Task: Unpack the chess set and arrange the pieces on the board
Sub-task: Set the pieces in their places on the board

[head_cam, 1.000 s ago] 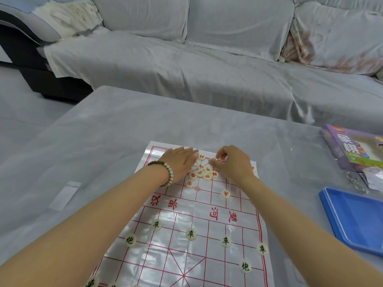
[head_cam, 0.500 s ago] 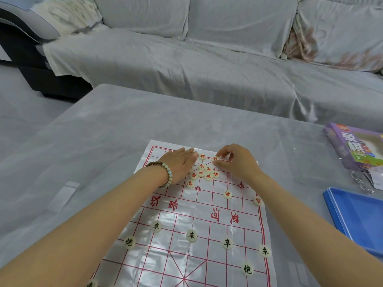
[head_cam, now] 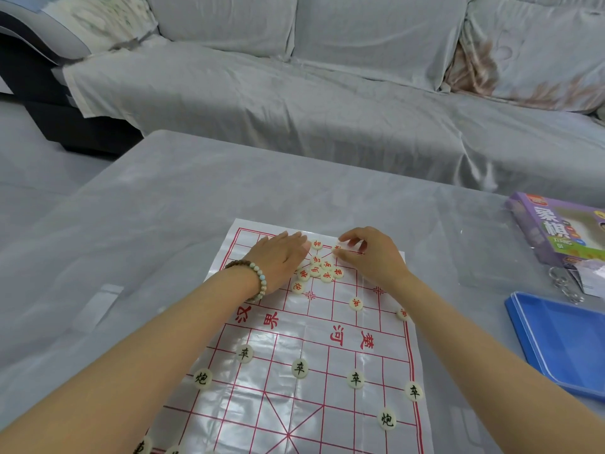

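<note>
left hand [head_cam: 281, 257] stays flat, right hand [head_cam: 373, 257] pinches piece [head_cam: 336, 249].

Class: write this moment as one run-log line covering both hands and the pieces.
left hand: flat beside red pile | right hand: fingers pinch one red piece, far row | black pieces: several placed near side

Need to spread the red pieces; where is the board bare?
Bare: the middle of the board, between the red heap and the black row. Crowded: the far end, the heap between the left hand and the right hand, which pinches one piece.
</note>
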The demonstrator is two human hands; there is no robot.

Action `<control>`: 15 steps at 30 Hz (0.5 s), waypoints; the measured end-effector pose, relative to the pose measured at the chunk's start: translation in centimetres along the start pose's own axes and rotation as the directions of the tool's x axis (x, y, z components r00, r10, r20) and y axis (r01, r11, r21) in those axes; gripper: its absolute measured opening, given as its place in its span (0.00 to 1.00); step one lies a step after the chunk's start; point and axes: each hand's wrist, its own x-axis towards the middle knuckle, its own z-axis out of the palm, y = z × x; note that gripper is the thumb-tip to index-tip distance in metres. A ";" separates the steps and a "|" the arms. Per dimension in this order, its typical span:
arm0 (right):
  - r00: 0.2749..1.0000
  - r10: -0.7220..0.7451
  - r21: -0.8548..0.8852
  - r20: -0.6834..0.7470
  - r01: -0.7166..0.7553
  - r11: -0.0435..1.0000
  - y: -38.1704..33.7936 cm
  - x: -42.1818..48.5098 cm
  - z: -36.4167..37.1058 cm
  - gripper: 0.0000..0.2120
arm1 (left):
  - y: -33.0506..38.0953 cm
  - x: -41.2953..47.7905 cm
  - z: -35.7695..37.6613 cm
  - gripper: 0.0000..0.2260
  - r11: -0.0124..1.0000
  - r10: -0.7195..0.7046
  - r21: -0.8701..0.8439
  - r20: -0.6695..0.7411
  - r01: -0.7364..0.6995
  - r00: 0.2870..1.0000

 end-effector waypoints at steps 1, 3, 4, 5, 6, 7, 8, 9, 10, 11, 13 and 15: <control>1.000 -0.007 0.010 -0.003 0.007 1.000 -0.1 -0.2 -0.1 0.12 | 0.0 -0.3 0.0 0.22 1.000 0.008 -0.021 -0.008 -0.009 1.000; 1.000 -0.024 0.029 -0.010 0.025 0.999 -0.2 -0.7 -0.4 0.11 | -0.3 -1.1 0.1 0.22 0.998 0.022 -0.056 -0.031 -0.024 0.999; 1.000 -0.028 0.038 -0.010 0.028 0.999 -0.3 -1.0 -0.5 0.10 | -0.5 -1.5 0.1 0.22 0.997 0.025 -0.070 -0.048 -0.029 0.999; 1.000 -0.029 0.046 -0.005 0.029 0.999 -0.4 -1.3 -0.7 0.10 | -0.7 -2.0 0.0 0.22 0.996 0.031 -0.077 -0.062 -0.035 0.998; 1.000 -0.026 0.049 0.007 0.026 0.998 -0.5 -1.6 -0.8 0.11 | -0.9 -2.5 0.1 0.22 0.996 0.035 -0.076 -0.068 -0.040 0.997; 1.000 -0.020 0.045 0.024 0.019 0.999 -0.7 -1.9 -0.8 0.12 | -1.1 -2.9 0.2 0.22 0.997 0.040 -0.070 -0.069 -0.045 0.997; 0.999 -0.013 0.029 0.045 0.012 1.000 -0.8 -2.2 -0.7 0.14 | -1.2 -3.4 0.2 0.22 0.997 0.042 -0.064 -0.069 -0.046 0.997; 0.998 -0.004 0.004 0.066 0.004 1.000 -0.9 -2.3 -0.5 0.15 | -1.3 -3.8 0.3 0.22 0.997 0.044 -0.057 -0.069 -0.048 0.997; 0.997 0.007 -0.023 0.082 -0.005 1.000 -1.1 -2.4 -0.2 0.16 | -1.4 -4.2 0.4 0.23 0.998 0.051 -0.043 -0.070 -0.054 0.996; 0.995 0.019 -0.042 0.096 -0.015 0.999 -1.3 -2.5 0.0 0.17 | -1.3 -4.6 0.6 0.23 0.998 0.063 -0.020 -0.063 -0.064 0.996; 0.994 0.030 -0.058 0.107 -0.024 0.998 -1.7 -2.7 0.4 0.19 | -1.0 -5.5 1.2 0.24 0.994 0.099 0.041 -0.033 -0.097 0.995; 0.995 0.020 -0.067 0.101 -0.013 0.998 -2.0 -2.9 0.6 0.19 | -0.6 -6.2 1.8 0.25 0.984 0.136 0.116 -0.008 -0.134 0.991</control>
